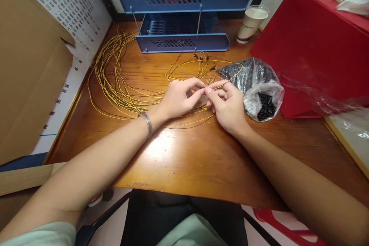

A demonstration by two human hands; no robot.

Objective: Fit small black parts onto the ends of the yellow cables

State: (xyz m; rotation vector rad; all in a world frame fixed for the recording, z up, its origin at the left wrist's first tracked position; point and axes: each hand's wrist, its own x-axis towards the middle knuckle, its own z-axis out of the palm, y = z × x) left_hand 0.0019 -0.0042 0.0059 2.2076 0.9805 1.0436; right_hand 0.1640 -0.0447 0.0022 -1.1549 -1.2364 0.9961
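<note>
Above the wooden desk, my left hand (183, 94) and my right hand (226, 103) meet, thumbs and forefingers pinched together. Between their fingertips is a thin wire, its end too small to make out. One yellow wire (241, 70) loops round to the fingers of my right hand. A large loose coil of yellow and dark wires (100, 73) spreads leftward and passes beneath both hands. Just beyond the fingers, several wire ends carry small black connectors (201, 59). Beside my right hand lies a clear plastic bag (259, 73) holding small black pieces (265, 107).
A blue slotted tiered tray (183, 43) stands at the back, with a paper cup (250, 25) to its right. A red box (314, 54) fills the right side, and brown cardboard (31, 69) rises at the left. The desk's front edge (178, 195) is near my lap.
</note>
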